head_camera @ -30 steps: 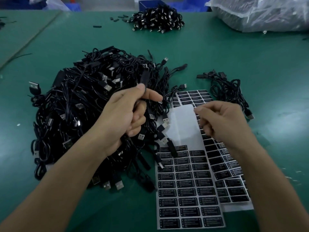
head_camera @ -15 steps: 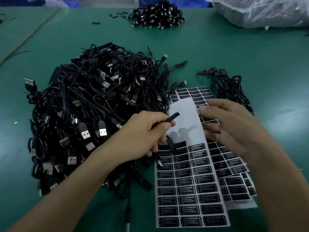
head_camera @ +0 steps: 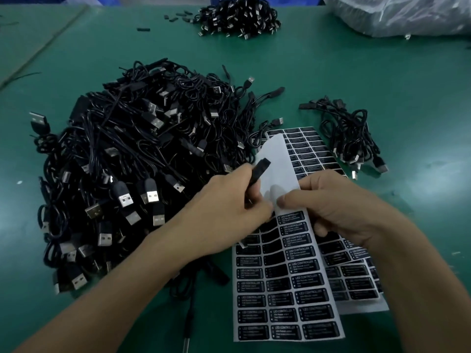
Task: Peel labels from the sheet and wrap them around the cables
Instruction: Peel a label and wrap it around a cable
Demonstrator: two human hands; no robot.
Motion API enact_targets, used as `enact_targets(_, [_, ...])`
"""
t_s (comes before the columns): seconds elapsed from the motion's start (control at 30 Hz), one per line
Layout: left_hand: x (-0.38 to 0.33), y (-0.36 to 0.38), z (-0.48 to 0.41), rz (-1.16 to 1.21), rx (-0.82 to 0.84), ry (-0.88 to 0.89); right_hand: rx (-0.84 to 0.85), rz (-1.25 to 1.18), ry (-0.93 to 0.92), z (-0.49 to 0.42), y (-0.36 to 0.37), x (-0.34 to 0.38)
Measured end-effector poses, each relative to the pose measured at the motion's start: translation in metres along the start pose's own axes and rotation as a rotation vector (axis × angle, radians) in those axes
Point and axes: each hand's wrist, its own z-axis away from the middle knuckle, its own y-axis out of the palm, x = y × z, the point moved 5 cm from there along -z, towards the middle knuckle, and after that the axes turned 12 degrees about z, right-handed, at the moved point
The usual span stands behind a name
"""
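My left hand (head_camera: 226,207) grips a black cable by its slim controller block (head_camera: 258,170), which sticks up over the label sheet (head_camera: 288,301). The sheet is white with rows of black "LED CONTROLLER" labels, and its upper part is bare backing. My right hand (head_camera: 331,205) has its fingertips pinched at the top row of labels, where the sheet lifts and bends. I cannot tell whether a label is between the fingers. A second label sheet (head_camera: 311,149) lies underneath, to the right. A big heap of black USB cables (head_camera: 132,169) fills the left.
A small bundle of cables (head_camera: 351,138) lies right of the sheets. Another cable pile (head_camera: 239,16) sits at the far edge, with a clear plastic bag (head_camera: 397,14) at the top right. Everything rests on a green mat (head_camera: 407,85).
My left hand drew a cable from the heap and brought it right, over the sheet. My right hand moved left and down to the top label row, and the sheet lifted.
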Motion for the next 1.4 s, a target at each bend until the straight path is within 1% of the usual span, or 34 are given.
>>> enact_targets(0.07, [-0.002, 0.005, 0.002, -0.037, 0.007, 0.006, -0.018, 0.013, 0.005, 0.0, 0.0, 0.0])
enact_targets(0.17, [-0.004, 0.005, 0.003, -0.009, -0.021, 0.024, -0.031, 0.027, 0.015, -0.001, 0.0, 0.0])
enact_targets(0.43, [0.0, 0.004, 0.0, 0.044, -0.07, 0.033, 0.017, 0.03, -0.018, 0.0, 0.002, 0.002])
enact_targets(0.57, [0.005, 0.002, -0.001, 0.041, -0.126, 0.023, 0.044, 0.008, -0.038, 0.001, 0.006, 0.003])
enact_targets(0.83, [0.009, 0.0, -0.003, 0.081, -0.114, 0.006, 0.021, 0.015, -0.049, -0.002, 0.004, 0.001])
enact_targets(0.93, [0.007, -0.001, -0.003, 0.102, -0.105, -0.011, -0.024, 0.076, -0.046, -0.002, 0.0, -0.004])
enact_targets(1.03, [0.003, -0.003, -0.002, 0.118, -0.137, -0.03, -0.093, 0.204, -0.053, -0.002, -0.007, -0.007])
enact_targets(1.1, [0.002, -0.006, -0.003, 0.164, -0.167, -0.042, -0.191, 0.363, -0.067, 0.0, -0.015, -0.007])
enact_targets(1.17, [0.004, -0.01, -0.004, 0.27, -0.192, -0.057, -0.302, 0.516, -0.051, 0.003, -0.024, -0.007])
enact_targets(1.23, [0.005, -0.012, -0.005, 0.366, -0.194, -0.089, -0.426, 0.58, -0.023, 0.006, -0.031, -0.006])
enact_targets(1.27, [0.005, -0.012, -0.006, 0.402, -0.182, -0.103, -0.466, 0.564, -0.034, 0.007, -0.033, -0.005])
enact_targets(1.33, [0.005, -0.013, -0.007, 0.457, -0.159, -0.121, -0.511, 0.426, -0.148, 0.006, -0.032, 0.0])
enact_targets(1.4, [0.004, -0.014, -0.007, 0.494, -0.15, -0.127, -0.479, 0.232, -0.274, 0.007, -0.029, 0.008])
